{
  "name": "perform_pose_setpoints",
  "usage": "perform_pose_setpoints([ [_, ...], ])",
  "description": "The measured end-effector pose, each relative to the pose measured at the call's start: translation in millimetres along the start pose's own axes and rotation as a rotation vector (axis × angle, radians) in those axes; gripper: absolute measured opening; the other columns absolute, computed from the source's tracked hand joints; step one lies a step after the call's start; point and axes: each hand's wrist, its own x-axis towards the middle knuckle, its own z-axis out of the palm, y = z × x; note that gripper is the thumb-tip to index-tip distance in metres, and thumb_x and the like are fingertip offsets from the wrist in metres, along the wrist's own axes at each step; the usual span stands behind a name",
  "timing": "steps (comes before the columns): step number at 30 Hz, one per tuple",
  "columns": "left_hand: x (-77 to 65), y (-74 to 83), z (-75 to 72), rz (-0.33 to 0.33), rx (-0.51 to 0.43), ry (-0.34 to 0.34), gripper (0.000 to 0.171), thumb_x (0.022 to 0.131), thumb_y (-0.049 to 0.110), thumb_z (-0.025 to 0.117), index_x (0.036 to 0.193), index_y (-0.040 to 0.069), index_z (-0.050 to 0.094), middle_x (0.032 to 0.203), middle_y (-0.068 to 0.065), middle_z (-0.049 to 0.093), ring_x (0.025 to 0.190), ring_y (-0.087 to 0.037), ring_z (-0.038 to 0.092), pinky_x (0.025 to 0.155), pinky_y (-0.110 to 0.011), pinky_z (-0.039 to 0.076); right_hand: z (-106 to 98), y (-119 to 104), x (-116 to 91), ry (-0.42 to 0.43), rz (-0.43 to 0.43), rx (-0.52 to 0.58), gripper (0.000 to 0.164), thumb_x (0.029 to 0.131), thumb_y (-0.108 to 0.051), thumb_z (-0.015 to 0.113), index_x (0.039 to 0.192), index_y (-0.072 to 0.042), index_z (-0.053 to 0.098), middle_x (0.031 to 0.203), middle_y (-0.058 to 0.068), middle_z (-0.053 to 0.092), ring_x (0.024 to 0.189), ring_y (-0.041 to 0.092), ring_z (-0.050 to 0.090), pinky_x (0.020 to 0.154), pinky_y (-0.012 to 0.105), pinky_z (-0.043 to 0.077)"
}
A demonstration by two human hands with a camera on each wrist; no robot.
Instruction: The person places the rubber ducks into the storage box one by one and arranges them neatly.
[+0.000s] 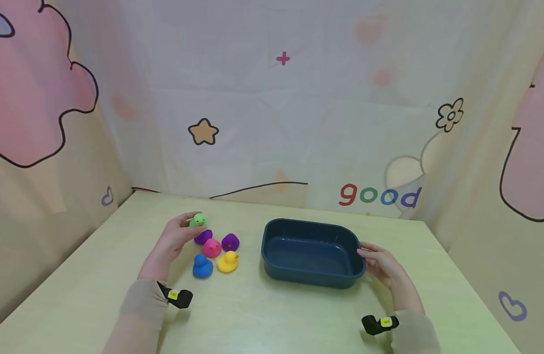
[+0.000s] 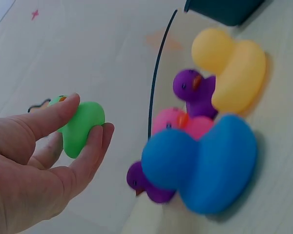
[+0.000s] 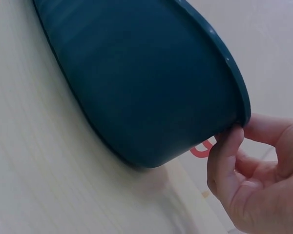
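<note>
My left hand [image 1: 173,236] pinches a green rubber duck [image 2: 83,127] between thumb and fingers, held up over the other ducks. Below and beside it sit a blue duck [image 1: 203,267], a yellow duck [image 1: 227,262], a pink duck [image 1: 212,248] and two purple ducks, one right of the pink duck [image 1: 230,242] and one partly hidden behind it. To the right stands a dark blue rectangular basin [image 1: 313,280], with nothing inside it. At its right end my right hand [image 1: 384,265] grips the rim, thumb and fingers on the edge in the right wrist view.
The pale wooden table [image 1: 254,319] reaches back to a printed cloth [image 1: 263,108] that hangs behind it and on both sides. A black wrist camera [image 1: 178,298] sits on the left sleeve, another camera [image 1: 379,325] on the right.
</note>
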Motion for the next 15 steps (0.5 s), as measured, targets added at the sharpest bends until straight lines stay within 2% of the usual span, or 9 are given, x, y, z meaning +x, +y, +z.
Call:
perform_pose_setpoints([
  [7, 9.0, 8.6, 31.6, -0.006, 0.025, -0.034, 0.063, 0.096, 0.013, 0.061, 0.151, 0.002, 0.031, 0.146, -0.026, 0.039, 0.132, -0.041, 0.045, 0.115, -0.048, 0.035, 1.1, 3.7, -0.8, 0.015, -0.007, 0.028, 0.062, 0.097, -0.008, 0.056, 0.148, 0.01, 0.025, 0.089, -0.014, 0.066, 0.076, 0.001, 0.062, 0.073, 0.016, 0.053],
  [11, 17.1, 20.7, 55.7, 0.013, -0.037, -0.069, 0.062, 0.095, 0.009, 0.062, 0.149, 0.0, 0.033, 0.143, -0.024, 0.042, 0.132, -0.039, 0.047, 0.114, -0.045, 0.036, 1.7, 4.8, -1.2, 0.016, -0.015, 0.033, 0.063, 0.097, -0.008, 0.057, 0.148, 0.01, 0.024, 0.089, -0.014, 0.066, 0.077, 0.001, 0.063, 0.074, 0.017, 0.054],
  [15, 27.9, 31.9, 86.1, 0.042, -0.12, -0.114, 0.061, 0.094, 0.002, 0.062, 0.147, -0.003, 0.034, 0.143, -0.025, 0.042, 0.13, -0.037, 0.049, 0.111, -0.04, 0.04, 3.1, 4.8, -2.0, 0.019, -0.024, 0.043, 0.062, 0.097, -0.007, 0.055, 0.148, 0.01, 0.023, 0.089, -0.014, 0.065, 0.077, 0.001, 0.063, 0.073, 0.017, 0.054],
])
